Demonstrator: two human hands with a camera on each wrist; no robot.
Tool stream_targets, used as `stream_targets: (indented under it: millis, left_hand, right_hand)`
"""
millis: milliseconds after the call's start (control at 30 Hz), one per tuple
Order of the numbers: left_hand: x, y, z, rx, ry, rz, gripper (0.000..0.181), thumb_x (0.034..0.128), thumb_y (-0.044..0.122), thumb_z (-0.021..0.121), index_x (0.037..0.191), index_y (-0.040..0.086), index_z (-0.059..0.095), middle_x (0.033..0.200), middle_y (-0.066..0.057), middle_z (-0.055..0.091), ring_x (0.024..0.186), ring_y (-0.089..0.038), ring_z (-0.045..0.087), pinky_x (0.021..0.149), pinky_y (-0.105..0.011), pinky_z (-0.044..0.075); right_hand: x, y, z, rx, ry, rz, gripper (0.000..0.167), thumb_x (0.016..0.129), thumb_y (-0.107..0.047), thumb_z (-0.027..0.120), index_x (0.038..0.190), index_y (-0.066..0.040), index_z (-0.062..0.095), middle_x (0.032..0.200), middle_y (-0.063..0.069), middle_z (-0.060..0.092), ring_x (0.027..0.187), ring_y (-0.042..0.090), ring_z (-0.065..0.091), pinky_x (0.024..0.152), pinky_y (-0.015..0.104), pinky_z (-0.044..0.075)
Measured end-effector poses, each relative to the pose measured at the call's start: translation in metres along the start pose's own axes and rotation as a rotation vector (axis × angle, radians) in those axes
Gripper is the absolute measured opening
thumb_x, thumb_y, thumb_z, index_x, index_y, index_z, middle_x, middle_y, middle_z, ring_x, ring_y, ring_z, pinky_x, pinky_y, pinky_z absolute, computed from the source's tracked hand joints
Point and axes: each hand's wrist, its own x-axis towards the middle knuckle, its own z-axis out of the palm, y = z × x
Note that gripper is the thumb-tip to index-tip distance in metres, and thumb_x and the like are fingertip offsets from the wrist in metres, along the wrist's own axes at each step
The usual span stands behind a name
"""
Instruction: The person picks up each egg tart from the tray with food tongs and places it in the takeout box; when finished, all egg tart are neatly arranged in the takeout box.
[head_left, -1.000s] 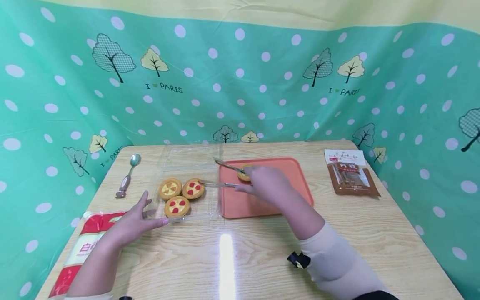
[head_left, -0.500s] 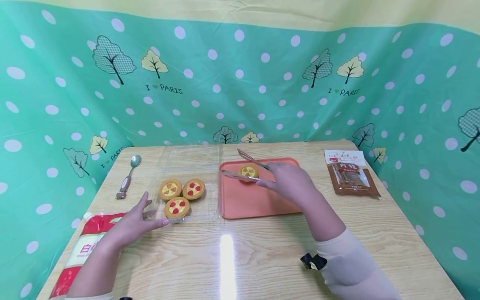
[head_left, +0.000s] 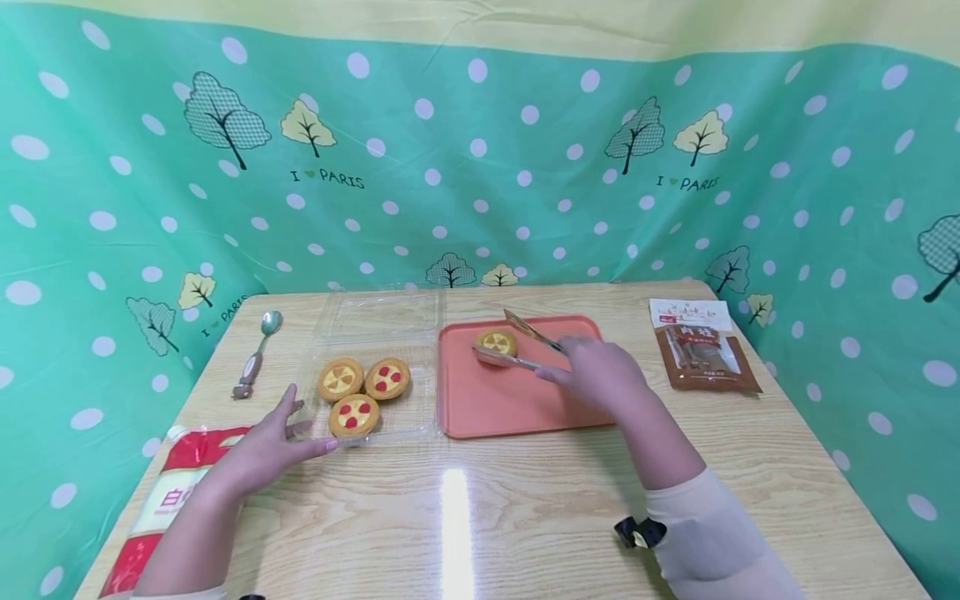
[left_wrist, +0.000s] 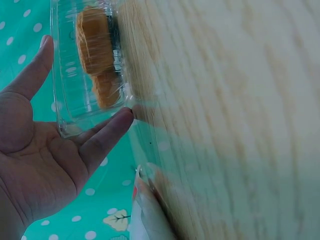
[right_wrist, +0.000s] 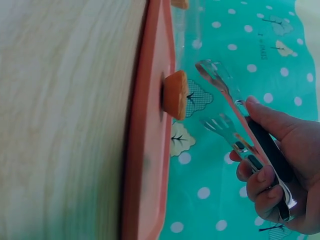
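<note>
In the head view my right hand [head_left: 603,375] grips a pair of metal tongs [right_wrist: 257,135] with dark handles. Their arms are spread, apart from the egg tart [right_wrist: 175,95] in the right wrist view. That tart has a yellow wedge-pattern top and sits on the pink tray [head_left: 525,408]. My left hand [head_left: 262,450] rests at the near left corner of a clear plastic box [head_left: 412,417], fingers straight and spread along its wall. Inside the box lie a wedge-topped tart [head_left: 340,380] and two tarts with red berries, one tart [head_left: 387,379] behind the other tart [head_left: 354,415].
The box's clear lid [head_left: 382,315] lies folded back behind it. A spoon [head_left: 258,354] lies at the left, with a red and white bag [head_left: 176,483] under my left forearm. A brown packet [head_left: 705,350] lies at the right of the wooden table [head_left: 540,517].
My right hand has drawn the tongs rightward from the box over the tray, and they have come away from the tart there. The left hand has stayed in place.
</note>
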Motion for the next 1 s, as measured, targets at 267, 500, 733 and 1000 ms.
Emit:
stream_targets:
  millis: [267,500,733,1000]
  left_hand:
    - [0.000,0.000,0.000,-0.001,0.002,0.001,0.126,0.0810,0.060,0.071,0.154,0.015,-0.022,0.160,-0.028,0.014,0.140,-0.058,0.019,0.107,-0.071,0.026]
    - [0.001,-0.002,0.000,-0.006,0.000,0.000,0.126,0.0810,0.060,0.070,0.154,0.015,-0.022,0.160,-0.028,0.017,0.140,-0.056,0.022,0.107,-0.070,0.027]
    - [0.001,-0.002,0.001,-0.014,-0.001,0.007,0.126,0.0813,0.060,0.070,0.154,0.016,-0.023,0.158,-0.027,0.025,0.140,-0.055,0.025,0.107,-0.070,0.027]
    - [0.001,-0.001,0.001,-0.005,0.000,0.004,0.127,0.0803,0.062,0.070,0.153,0.017,-0.023,0.158,-0.028,0.022,0.140,-0.056,0.022,0.107,-0.071,0.026]
  right_hand:
    - [0.001,0.009,0.010,0.015,-0.025,0.029,0.076,0.088,-0.068,0.055,0.135,-0.008,0.057,0.128,0.015,0.064,0.104,0.037,0.066,0.085,0.054,0.054]
    - [0.004,0.010,0.015,0.029,-0.065,0.043,0.073,0.089,-0.064,0.057,0.134,-0.007,0.058,0.130,0.015,0.063,0.106,0.037,0.065,0.084,0.054,0.054]
    - [0.008,0.006,0.019,0.010,-0.081,0.033,0.071,0.089,-0.063,0.058,0.133,-0.007,0.059,0.122,0.014,0.068,0.097,0.033,0.068,0.076,0.050,0.056]
    - [0.014,0.003,0.021,0.000,-0.086,0.030,0.069,0.090,-0.062,0.057,0.131,-0.007,0.060,0.125,0.012,0.066,0.106,0.034,0.066,0.083,0.052,0.055]
